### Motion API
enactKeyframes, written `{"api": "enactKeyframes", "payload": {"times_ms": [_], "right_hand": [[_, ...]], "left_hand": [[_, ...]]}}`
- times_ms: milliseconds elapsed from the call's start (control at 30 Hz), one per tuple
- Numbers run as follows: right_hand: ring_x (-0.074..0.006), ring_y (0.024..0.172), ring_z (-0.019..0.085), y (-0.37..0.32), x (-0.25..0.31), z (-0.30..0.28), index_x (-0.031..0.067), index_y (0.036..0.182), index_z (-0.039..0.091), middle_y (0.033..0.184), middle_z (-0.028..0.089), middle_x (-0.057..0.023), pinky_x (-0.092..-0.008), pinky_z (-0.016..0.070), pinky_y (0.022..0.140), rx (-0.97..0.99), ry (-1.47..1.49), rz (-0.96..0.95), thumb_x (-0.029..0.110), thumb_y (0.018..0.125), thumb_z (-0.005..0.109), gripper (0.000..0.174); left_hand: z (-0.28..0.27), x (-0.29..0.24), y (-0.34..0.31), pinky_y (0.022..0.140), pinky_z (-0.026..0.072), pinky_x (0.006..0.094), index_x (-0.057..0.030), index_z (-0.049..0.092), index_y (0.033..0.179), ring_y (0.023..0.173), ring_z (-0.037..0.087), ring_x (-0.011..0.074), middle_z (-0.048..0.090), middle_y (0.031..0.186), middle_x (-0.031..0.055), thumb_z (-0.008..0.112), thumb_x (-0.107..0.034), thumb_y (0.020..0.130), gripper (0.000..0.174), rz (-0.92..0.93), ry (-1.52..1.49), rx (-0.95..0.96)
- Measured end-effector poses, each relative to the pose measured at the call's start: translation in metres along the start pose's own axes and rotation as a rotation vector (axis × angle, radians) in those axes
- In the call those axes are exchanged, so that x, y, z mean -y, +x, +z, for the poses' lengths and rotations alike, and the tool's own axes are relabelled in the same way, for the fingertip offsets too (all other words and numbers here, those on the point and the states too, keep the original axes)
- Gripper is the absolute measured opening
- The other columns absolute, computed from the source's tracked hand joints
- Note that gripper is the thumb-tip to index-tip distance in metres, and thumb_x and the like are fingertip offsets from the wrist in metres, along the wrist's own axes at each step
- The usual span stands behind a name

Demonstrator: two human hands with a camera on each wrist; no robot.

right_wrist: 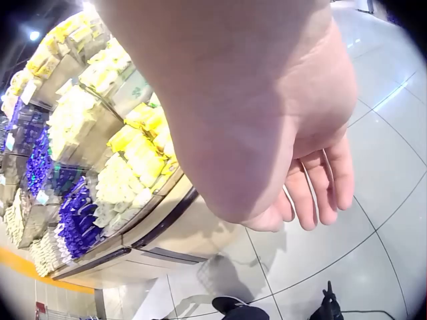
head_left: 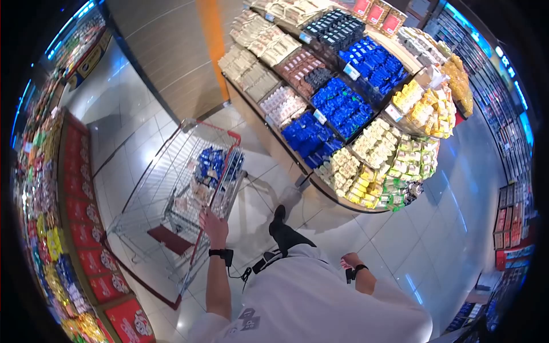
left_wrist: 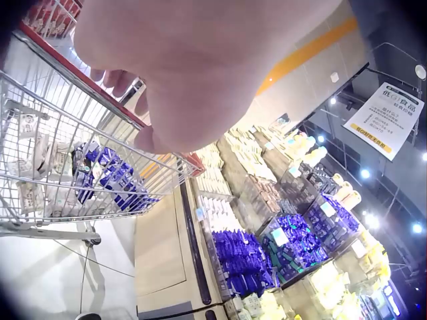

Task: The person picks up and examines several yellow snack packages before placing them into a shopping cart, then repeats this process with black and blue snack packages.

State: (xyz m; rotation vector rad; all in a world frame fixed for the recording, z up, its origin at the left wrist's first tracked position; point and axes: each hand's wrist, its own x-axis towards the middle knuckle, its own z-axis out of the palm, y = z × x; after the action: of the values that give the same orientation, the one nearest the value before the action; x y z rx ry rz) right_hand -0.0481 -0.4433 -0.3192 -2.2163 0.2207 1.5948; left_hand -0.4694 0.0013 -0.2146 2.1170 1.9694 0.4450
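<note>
My left hand (head_left: 215, 230) grips the red-edged bar of a wire shopping cart (head_left: 197, 251), its fingers curled over the bar in the left wrist view. Inside the cart lie blue packets (head_left: 210, 162) and several pale packs (head_left: 194, 195), seen through the wire mesh. My right hand (head_left: 351, 261) hangs beside my body. The right wrist view shows its fingers (right_wrist: 322, 193) loosely bent above the tiled floor, with nothing held.
Ahead stands a rounded display counter (head_left: 257, 123) heaped with blue, white, brown and yellow packets. A shelf with red panels (head_left: 80, 211) runs along the left. A wood-look pillar (head_left: 166, 57) rises beyond the cart. Tiled floor (head_left: 423, 240) extends right.
</note>
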Motion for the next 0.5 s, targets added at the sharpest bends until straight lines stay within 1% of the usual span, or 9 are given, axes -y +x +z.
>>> {"api": "enactKeyframes", "payload": {"times_ms": [33, 67, 100, 167, 200, 233, 300, 333, 500], "right_hand": [[-0.02, 0.057, 0.065, -0.007, 0.014, 0.007, -0.0015, 0.094, 0.068, 0.075, 0.069, -0.0113, -0.0322, 0.0524, 0.048, -0.002, 0.007, -0.01, 0.008, 0.098, 0.053, 0.018], [-0.0197, 0.061, 0.067, 0.004, 0.023, 0.015, -0.001, 0.098, 0.069, 0.078, 0.07, -0.0105, -0.032, 0.055, 0.053, 0.03, 0.082, -0.009, 0.01, 0.098, 0.055, 0.018], [-0.0197, 0.061, 0.067, 0.004, 0.039, 0.019, -0.001, 0.098, 0.069, 0.078, 0.07, -0.0105, -0.032, 0.055, 0.053, 0.029, 0.099, -0.021, 0.01, 0.098, 0.055, 0.018], [-0.0189, 0.066, 0.068, -0.001, 0.075, 0.034, 0.0005, 0.101, 0.07, 0.082, 0.072, -0.0082, -0.0319, 0.0575, 0.059, 0.018, 0.109, -0.099, 0.012, 0.098, 0.059, 0.017], [-0.0172, 0.07, 0.07, 0.008, 0.088, 0.037, 0.0016, 0.106, 0.071, 0.084, 0.073, -0.0068, -0.032, 0.0592, 0.065, 0.026, 0.12, -0.136, 0.015, 0.097, 0.062, 0.019], [-0.0172, 0.07, 0.07, 0.008, 0.099, 0.038, 0.0016, 0.106, 0.071, 0.084, 0.073, -0.0068, -0.032, 0.0592, 0.065, 0.023, 0.138, -0.135, 0.015, 0.097, 0.062, 0.019], [-0.0192, 0.072, 0.071, 0.011, 0.122, 0.035, 0.0035, 0.112, 0.071, 0.09, 0.074, -0.0081, -0.0335, 0.0602, 0.066, 0.033, 0.217, -0.289, 0.019, 0.098, 0.065, 0.022], [-0.0192, 0.072, 0.071, 0.013, 0.13, 0.032, 0.0035, 0.112, 0.071, 0.09, 0.074, -0.0081, -0.0335, 0.0602, 0.066, 0.026, 0.231, -0.288, 0.019, 0.098, 0.065, 0.022], [-0.018, 0.071, 0.07, 0.01, 0.141, 0.012, 0.0013, 0.114, 0.07, 0.09, 0.073, -0.0085, -0.0332, 0.0602, 0.067, -0.045, 0.213, -0.267, 0.018, 0.099, 0.064, 0.023]], "left_hand": [[0.018, 0.007, 0.011, 0.111, 0.0352, 0.0562, 0.0017, 0.047, 0.138, 0.134, 0.043, 0.0453, 0.046, 0.14, 0.0259, 0.072, -0.013, 0.08, 0.065, -0.002, 0.074, -0.011], [0.044, 0.018, 0.024, 0.112, 0.0341, 0.0575, 0.0046, 0.045, 0.136, 0.133, 0.044, 0.0447, 0.048, 0.136, 0.0251, 0.07, -0.017, 0.081, 0.064, 0.029, 0.162, -0.006], [0.043, 0.007, 0.034, 0.112, 0.0341, 0.0575, 0.0046, 0.045, 0.136, 0.133, 0.044, 0.0447, 0.048, 0.136, 0.0251, 0.07, -0.017, 0.081, 0.064, 0.046, 0.158, -0.017], [0.039, -0.021, 0.06, 0.113, 0.033, 0.0583, 0.0046, 0.046, 0.135, 0.131, 0.047, 0.0448, 0.052, 0.13, 0.0238, 0.068, -0.019, 0.083, 0.061, -0.143, 0.142, 0.225], [0.055, -0.018, 0.072, 0.106, 0.0414, 0.0577, 0.0022, 0.048, 0.129, 0.124, 0.054, 0.0433, 0.056, 0.122, 0.0215, 0.066, -0.019, 0.084, 0.053, -0.05, 0.24, 0.152], [0.063, -0.021, 0.088, 0.106, 0.0414, 0.0577, 0.0022, 0.048, 0.129, 0.124, 0.054, 0.0433, 0.056, 0.122, 0.0215, 0.066, -0.019, 0.084, 0.053, -0.031, 0.241, 0.153], [0.076, -0.033, 0.114, 0.093, 0.0517, 0.0563, 0.0004, 0.05, 0.124, 0.113, 0.063, 0.0421, 0.06, 0.117, 0.02, 0.065, -0.018, 0.085, 0.045, -0.003, 0.188, 0.211], [0.073, -0.044, 0.125, 0.081, 0.0568, 0.0545, -0.0003, 0.052, 0.118, 0.101, 0.069, 0.0419, 0.065, 0.111, 0.0217, 0.064, -0.017, 0.087, 0.038, 0.052, 0.205, 0.217], [0.111, -0.051, 0.169, 0.08, 0.0567, 0.0552, 0.0041, 0.054, 0.121, 0.093, 0.07, 0.0448, 0.071, 0.102, 0.0272, 0.063, -0.016, 0.089, 0.038, 0.118, 0.054, 0.212]]}}
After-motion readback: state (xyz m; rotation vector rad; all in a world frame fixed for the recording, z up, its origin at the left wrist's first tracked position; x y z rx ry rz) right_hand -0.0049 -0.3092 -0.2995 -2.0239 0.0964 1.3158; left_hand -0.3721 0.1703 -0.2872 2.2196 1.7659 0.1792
